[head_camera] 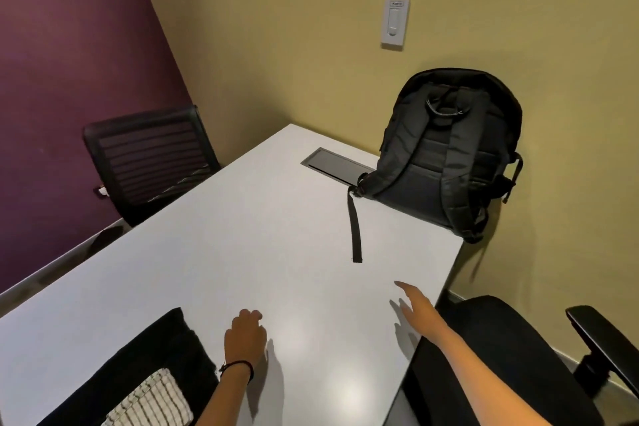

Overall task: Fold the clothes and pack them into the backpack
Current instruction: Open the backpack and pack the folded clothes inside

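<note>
The white surface [242,235] fills most of the view. At its far right corner the black backpack [446,156] is stood upright against the wall, its padded back and shoulder straps turned toward the person, and one loose strap [355,228] is trailed across the surface. Whether its zip is undone cannot be told from this side.

The clothes are piled at the near left edge, well apart from the backpack: a black garment [155,349] with a pale checked cloth [152,401] lying on it.

The left hand [245,339] is held just beside the pile, fingers loosely curled and nothing gripped. The right hand [415,304] is held near the right edge, fingers straight and spread, also empty.

No folding appears to have been started. The step is best done if one garment is drawn onto the bare middle of the surface, spread flat and smoothed before each fold, so that a compact bundle is made. The backpack should be turned round and opened before anything is carried across.
</note>
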